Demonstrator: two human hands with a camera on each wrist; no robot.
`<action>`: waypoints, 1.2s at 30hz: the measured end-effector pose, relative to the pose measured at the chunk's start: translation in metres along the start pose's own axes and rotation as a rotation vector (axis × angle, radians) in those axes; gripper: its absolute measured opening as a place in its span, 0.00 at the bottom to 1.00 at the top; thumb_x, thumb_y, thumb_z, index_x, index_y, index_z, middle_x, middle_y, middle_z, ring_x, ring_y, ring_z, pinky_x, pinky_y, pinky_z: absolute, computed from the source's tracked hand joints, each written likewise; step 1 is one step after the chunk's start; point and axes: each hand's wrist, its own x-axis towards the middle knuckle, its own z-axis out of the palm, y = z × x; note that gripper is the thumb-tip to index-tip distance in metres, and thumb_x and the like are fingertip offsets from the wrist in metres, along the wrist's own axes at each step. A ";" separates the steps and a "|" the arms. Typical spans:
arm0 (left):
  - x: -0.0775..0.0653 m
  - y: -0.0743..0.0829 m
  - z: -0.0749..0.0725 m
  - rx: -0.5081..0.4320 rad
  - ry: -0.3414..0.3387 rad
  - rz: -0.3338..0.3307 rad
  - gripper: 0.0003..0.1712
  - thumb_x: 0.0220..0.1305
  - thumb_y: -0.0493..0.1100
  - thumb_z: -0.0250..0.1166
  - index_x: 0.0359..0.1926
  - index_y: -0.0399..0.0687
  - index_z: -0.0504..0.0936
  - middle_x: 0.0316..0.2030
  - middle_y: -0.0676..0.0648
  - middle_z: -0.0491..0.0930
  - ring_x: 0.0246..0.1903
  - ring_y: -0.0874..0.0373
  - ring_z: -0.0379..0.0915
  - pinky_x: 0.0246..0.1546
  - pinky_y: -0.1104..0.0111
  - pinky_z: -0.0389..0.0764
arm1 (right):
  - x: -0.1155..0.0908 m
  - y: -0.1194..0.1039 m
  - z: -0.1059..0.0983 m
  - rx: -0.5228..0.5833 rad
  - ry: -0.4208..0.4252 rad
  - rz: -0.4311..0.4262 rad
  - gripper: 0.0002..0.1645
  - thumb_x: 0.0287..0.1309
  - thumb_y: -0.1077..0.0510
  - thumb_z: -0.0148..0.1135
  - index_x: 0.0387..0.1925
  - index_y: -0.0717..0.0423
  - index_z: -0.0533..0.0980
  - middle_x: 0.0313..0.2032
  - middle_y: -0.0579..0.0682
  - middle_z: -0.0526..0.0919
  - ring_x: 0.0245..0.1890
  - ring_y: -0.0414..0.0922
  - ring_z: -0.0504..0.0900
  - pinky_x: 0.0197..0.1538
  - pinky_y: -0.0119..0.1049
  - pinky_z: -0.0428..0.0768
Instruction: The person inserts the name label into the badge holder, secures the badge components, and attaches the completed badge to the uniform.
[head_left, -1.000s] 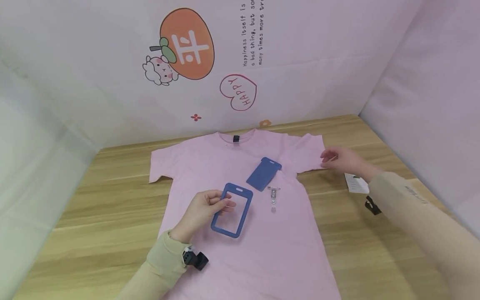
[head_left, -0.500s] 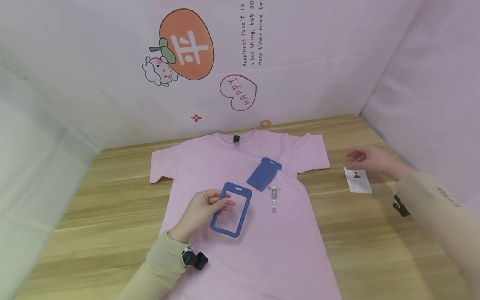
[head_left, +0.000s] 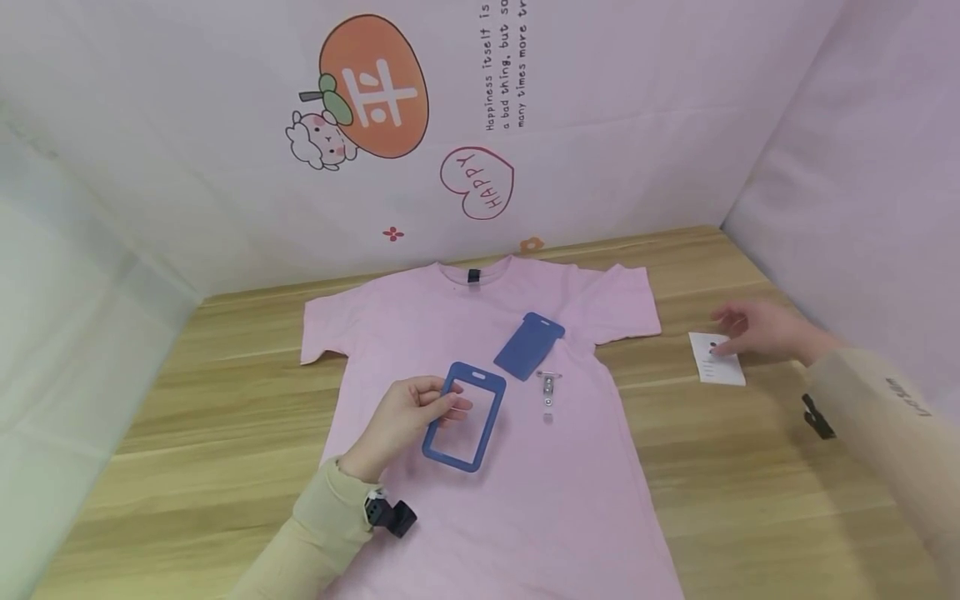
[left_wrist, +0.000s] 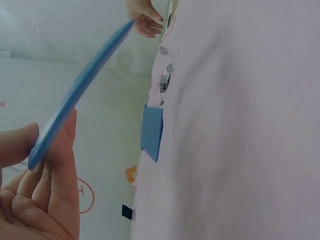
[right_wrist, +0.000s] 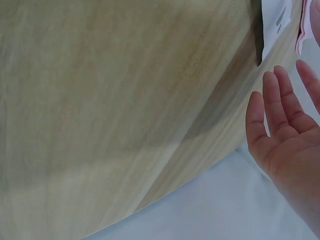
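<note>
My left hand [head_left: 408, 417] pinches the left side of a blue badge holder frame [head_left: 487, 433] above the pink T-shirt [head_left: 555, 508]. Seen edge-on in the left wrist view, this frame [left_wrist: 82, 85] sits between thumb and fingers. Over on the right, my right hand [head_left: 765, 327] hovers at a white paper card [head_left: 723, 367] with a small dark picture, its thumb overlapping the card's upper part. In the right wrist view the fingers of that hand [right_wrist: 295, 135] are spread and relaxed near the card [right_wrist: 272, 25]. A blue badge holder back [head_left: 527, 348] lies on the shirt's chest.
A clear badge strap with a metal pin [head_left: 548, 387] lies on the shirt below the blue back piece. The shirt is spread flat on a wooden table [head_left: 225, 400]. Printed white cloth [head_left: 600, 125] walls off the back and sides.
My right hand has moved right, away from the shirt's sleeve, to the white card, its thumb coming down over it. The left hand keeps the blue frame in nearly the same place.
</note>
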 end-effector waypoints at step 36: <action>-0.001 -0.002 0.001 -0.001 0.009 -0.001 0.17 0.65 0.36 0.59 0.49 0.24 0.75 0.40 0.34 0.84 0.38 0.56 0.84 0.38 0.67 0.83 | 0.002 0.005 0.011 -0.035 -0.060 0.001 0.36 0.45 0.53 0.73 0.51 0.73 0.71 0.41 0.63 0.80 0.39 0.50 0.77 0.41 0.41 0.75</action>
